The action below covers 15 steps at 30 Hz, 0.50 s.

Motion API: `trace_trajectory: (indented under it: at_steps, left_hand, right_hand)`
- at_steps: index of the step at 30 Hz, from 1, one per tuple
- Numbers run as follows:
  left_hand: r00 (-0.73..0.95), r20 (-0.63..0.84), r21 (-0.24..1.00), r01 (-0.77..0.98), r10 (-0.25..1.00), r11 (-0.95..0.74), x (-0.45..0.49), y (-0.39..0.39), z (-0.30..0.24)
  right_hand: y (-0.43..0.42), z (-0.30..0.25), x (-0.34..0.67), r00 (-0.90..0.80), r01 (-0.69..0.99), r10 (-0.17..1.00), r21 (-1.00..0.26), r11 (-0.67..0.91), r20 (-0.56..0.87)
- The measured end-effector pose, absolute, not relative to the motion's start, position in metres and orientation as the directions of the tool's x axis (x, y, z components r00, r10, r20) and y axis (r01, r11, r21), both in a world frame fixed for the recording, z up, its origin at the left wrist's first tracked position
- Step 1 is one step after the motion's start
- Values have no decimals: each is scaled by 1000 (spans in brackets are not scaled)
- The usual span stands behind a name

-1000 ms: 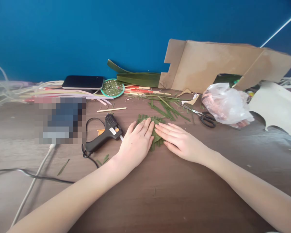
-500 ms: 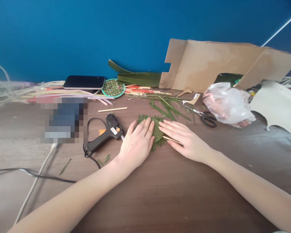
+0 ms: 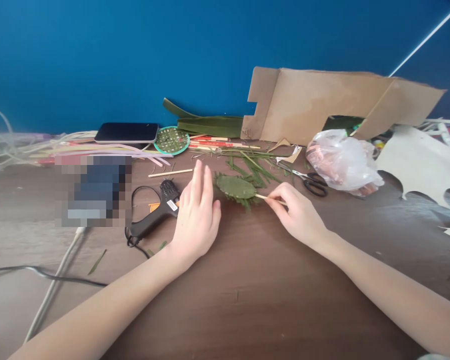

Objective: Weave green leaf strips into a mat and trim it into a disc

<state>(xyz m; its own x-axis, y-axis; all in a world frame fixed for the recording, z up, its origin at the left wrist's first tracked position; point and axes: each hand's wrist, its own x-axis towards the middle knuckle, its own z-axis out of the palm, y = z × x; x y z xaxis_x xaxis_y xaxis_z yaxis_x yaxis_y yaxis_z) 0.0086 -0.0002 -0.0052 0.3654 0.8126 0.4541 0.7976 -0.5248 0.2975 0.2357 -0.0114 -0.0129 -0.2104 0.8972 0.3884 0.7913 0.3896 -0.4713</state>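
Observation:
A thin wooden stick point(image 3: 261, 196) is pinched between the thumb and fingers of my right hand point(image 3: 298, 212). At its left end is an oval green leaf piece point(image 3: 237, 187) with a fringe of leaf strips, tilted off the table. My left hand point(image 3: 198, 217) is raised to the left of the leaf piece, apart from it, fingers stretched out and holding nothing. Partly hidden behind that hand lies a black glue gun point(image 3: 153, 220). Cut green leaf strips point(image 3: 257, 172) lie just beyond the leaf piece.
Scissors point(image 3: 311, 182) and a plastic bag point(image 3: 347, 160) lie at the right, before a standing cardboard sheet point(image 3: 303, 105). A phone point(image 3: 127, 132), a round green-rimmed piece point(image 3: 172, 140) and a loose stick point(image 3: 168, 173) lie at the back left. Cables point(image 3: 60, 275) cross the left side.
Both hands were pressing flat on the leaf piece. My left hand has lifted off leftward; my right hand has closed on the stick, and the leaf piece has tilted up.

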Motion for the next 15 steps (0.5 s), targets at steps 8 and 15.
trace_trajectory:
  at_steps: [8, 15]
  left_hand:
    - [217, 417, 588, 676, 882, -445, 9, 3, 2]
    - [-15, 31, 908, 418, 999, -22, 18, -9, 27]
  right_hand:
    - [-13, -3, 230, 33, 541, 982, -829, 140, 187]
    - [-16, 7, 223, -25, 264, 999, -963, 47, 42]
